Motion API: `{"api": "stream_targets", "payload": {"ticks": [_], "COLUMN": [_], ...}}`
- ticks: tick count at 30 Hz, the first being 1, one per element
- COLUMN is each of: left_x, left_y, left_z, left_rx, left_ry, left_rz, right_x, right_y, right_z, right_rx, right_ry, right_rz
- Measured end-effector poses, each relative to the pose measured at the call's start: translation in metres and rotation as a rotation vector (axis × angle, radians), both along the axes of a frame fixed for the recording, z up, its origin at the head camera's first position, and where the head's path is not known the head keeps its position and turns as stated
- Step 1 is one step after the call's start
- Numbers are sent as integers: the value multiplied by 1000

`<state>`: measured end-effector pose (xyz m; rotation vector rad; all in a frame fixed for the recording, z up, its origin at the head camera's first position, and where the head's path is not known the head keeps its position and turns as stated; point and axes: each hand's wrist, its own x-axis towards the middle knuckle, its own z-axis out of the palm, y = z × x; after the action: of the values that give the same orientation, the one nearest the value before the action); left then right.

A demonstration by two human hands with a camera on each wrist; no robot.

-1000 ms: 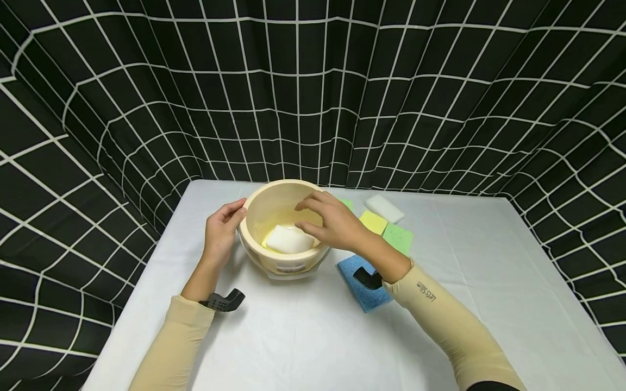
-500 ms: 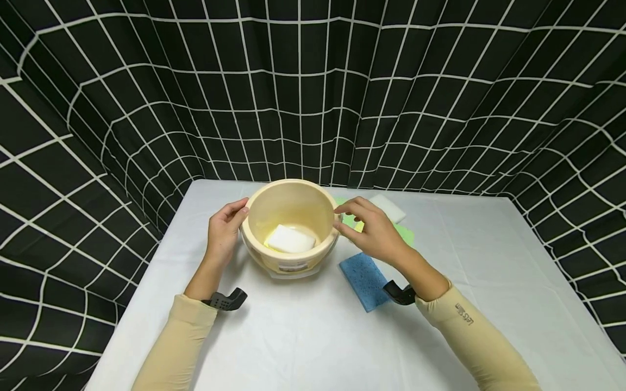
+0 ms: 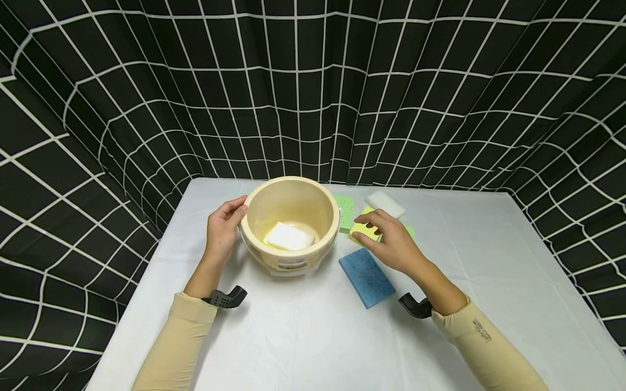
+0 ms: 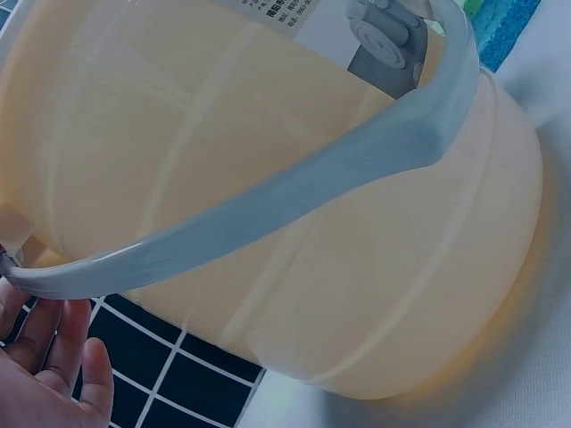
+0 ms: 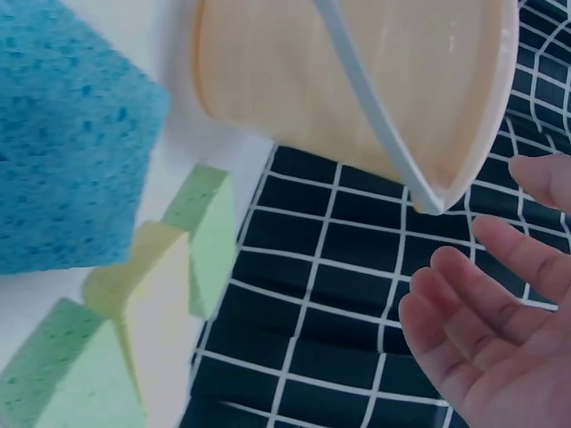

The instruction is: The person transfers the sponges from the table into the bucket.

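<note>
A cream bucket (image 3: pixel 293 196) stands upright at the table's middle, a white sponge (image 3: pixel 290 237) lying inside with a yellow edge showing beneath it. My left hand (image 3: pixel 221 232) grips the bucket's left rim, thumb on the edge and fingers on the outside. Across the bucket's side runs a grey handle (image 4: pixel 294 194). My right hand (image 3: pixel 392 242) hovers with parted, gently bent fingers and holds nothing; its fingertips overlap a yellow sponge (image 3: pixel 361 232) in the head view. Green sponges flank the yellow one: one on its left (image 3: pixel 345 210), another partly hidden behind the hand (image 3: pixel 410 232).
Nearer the front lies a blue sponge (image 3: pixel 368 278), right of the bucket. A second white sponge (image 3: pixel 385 204) rests at the back. White cloth covers the table (image 3: pixel 303 342), and a black curtain with a white grid (image 3: pixel 293 92) rises behind it.
My right hand has moved from over the bucket's opening, past its right rim, to above the yellow sponge. The left hand stays at the rim, and the bucket keeps its place.
</note>
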<state>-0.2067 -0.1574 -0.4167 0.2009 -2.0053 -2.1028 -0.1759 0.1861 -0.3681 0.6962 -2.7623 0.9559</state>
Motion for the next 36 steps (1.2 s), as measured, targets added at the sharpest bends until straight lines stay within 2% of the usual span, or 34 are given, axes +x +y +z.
{"api": "stream_targets", "payload": {"ticks": [11, 19, 27, 36], "left_x": [0, 0, 0, 1], "left_y": [0, 0, 0, -1], "left_z": [-1, 1, 0, 0], "left_rx": [25, 17, 16, -6], "left_ry": [10, 23, 6, 8], "left_rz": [-1, -13, -9, -5], "right_x": [7, 10, 17, 24], "right_y": [12, 14, 12, 8], "right_z": [-22, -35, -49, -61], "right_rx": [141, 212, 358, 450], "right_ry": [-134, -186, -330, -364], "right_rz": [-55, -115, -180, -200]}}
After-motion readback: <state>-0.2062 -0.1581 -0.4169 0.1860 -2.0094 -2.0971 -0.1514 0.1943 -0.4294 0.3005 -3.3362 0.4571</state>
